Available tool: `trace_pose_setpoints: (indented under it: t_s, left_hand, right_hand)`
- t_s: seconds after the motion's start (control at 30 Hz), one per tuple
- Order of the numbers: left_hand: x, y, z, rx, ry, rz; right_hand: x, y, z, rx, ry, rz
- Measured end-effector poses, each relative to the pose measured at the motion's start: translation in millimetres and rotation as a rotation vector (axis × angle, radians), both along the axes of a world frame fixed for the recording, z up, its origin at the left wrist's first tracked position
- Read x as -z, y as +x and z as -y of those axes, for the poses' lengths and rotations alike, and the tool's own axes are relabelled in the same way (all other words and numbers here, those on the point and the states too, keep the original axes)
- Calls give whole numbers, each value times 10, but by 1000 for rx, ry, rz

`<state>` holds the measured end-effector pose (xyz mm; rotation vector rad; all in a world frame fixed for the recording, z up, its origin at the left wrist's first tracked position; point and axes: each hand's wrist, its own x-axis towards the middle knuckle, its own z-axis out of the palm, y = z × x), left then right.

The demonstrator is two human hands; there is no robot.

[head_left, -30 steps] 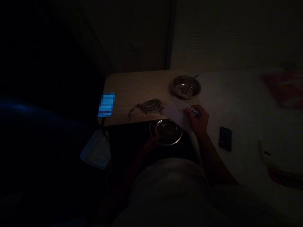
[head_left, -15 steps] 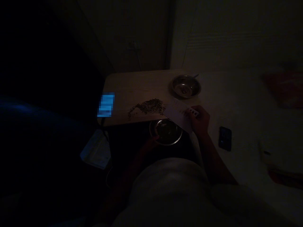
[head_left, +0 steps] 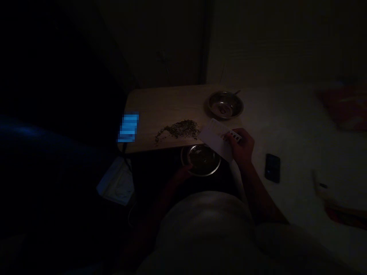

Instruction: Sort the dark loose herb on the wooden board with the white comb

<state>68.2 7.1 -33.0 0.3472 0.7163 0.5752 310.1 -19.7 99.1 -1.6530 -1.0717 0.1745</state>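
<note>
The scene is very dark. My left hand [head_left: 185, 170] grips the left rim of a metal bowl [head_left: 215, 168], which sits just below the front edge of a wooden table [head_left: 169, 101]; its fingers are partly hidden. Dark contents show inside the bowl. My right hand [head_left: 242, 147] is closed on a pale card [head_left: 213, 137] with a row of dark squares or holes near the thumb. The card's far corner is beside a spread of small dark grains [head_left: 183, 129] lying on the table, close above the bowl.
A second metal bowl [head_left: 225, 105] with a handle over its rim stands at the table's back right. A glowing blue, pixelated screen [head_left: 128, 128] is at the left edge. A dark phone [head_left: 272, 168] lies on the pale surface at right, with reddish items [head_left: 346, 107] farther off.
Both hands, the card and the bowl stay almost in place. The light on the scene has shifted slightly, and the grains look the same.
</note>
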Motion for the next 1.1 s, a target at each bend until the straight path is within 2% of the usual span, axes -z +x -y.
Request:
trace_pose_setpoints:
  t_s: [0.17, 0.37, 0.6, 0.83, 1.1]
  left_hand:
    - [-10, 30, -12, 4, 11, 29]
    - [31, -12, -4, 8, -5, -5]
    - [-65, -15, 25, -27, -13, -66]
    - [-42, -36, 33, -33, -10, -73]
    - [-116, 18, 10, 9, 16, 7]
  right_hand:
    - [7, -17, 2, -12, -19, -27]
    - [30, 39, -2, 8, 30, -34]
    - [-1, 22, 15, -43, -7, -32]
    - [1, 66, 1, 25, 5, -12]
    - [-17, 8, 8, 0, 9, -3]
